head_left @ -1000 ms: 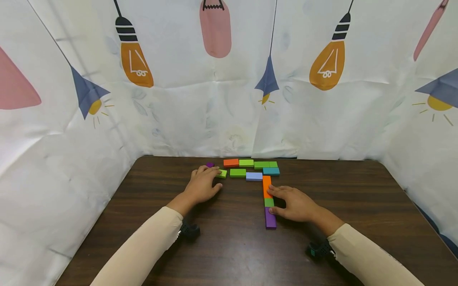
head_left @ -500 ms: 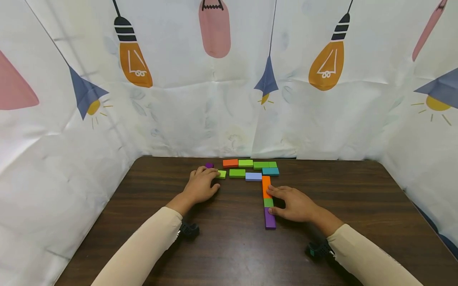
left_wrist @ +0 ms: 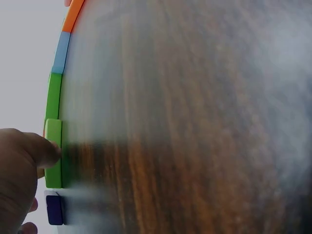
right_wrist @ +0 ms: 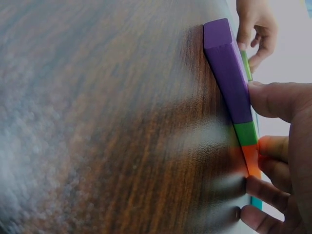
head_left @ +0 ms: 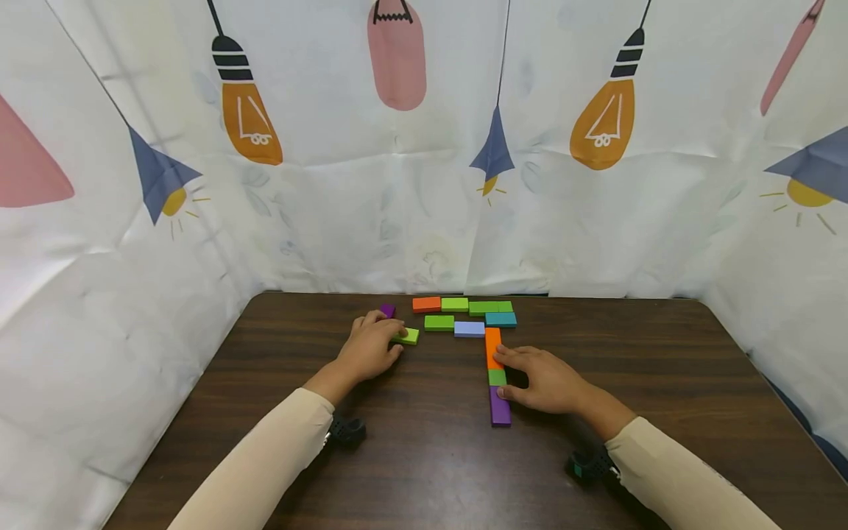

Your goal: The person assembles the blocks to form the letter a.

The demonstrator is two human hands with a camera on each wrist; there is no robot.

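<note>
At the far left of the head view, my left hand point(head_left: 366, 350) pinches a light green block point(head_left: 409, 337); the fingers cover its left end. In the left wrist view, a digit of this hand point(left_wrist: 17, 170) lies against the block's point(left_wrist: 54, 170) face. My right hand point(head_left: 550, 379) touches the right side of a column of blocks: orange point(head_left: 493, 346), green point(head_left: 497, 377) and purple point(head_left: 500, 408). The right wrist view shows the thumb of this hand point(right_wrist: 295, 151) against the purple block point(right_wrist: 227, 73) and a finger at the orange one point(right_wrist: 251, 158).
A small purple block point(head_left: 387, 310) lies behind my left fingers. Along the back of the table point(head_left: 424, 456) run two rows of blocks, among them a red-orange point(head_left: 427, 304), a light blue point(head_left: 470, 330) and a teal one point(head_left: 500, 320). A patterned curtain point(head_left: 397, 221) hangs behind.
The light green block at my left hand has come slightly nearer and left, and now sits lower than the green block beside it. My right hand holds its place.
</note>
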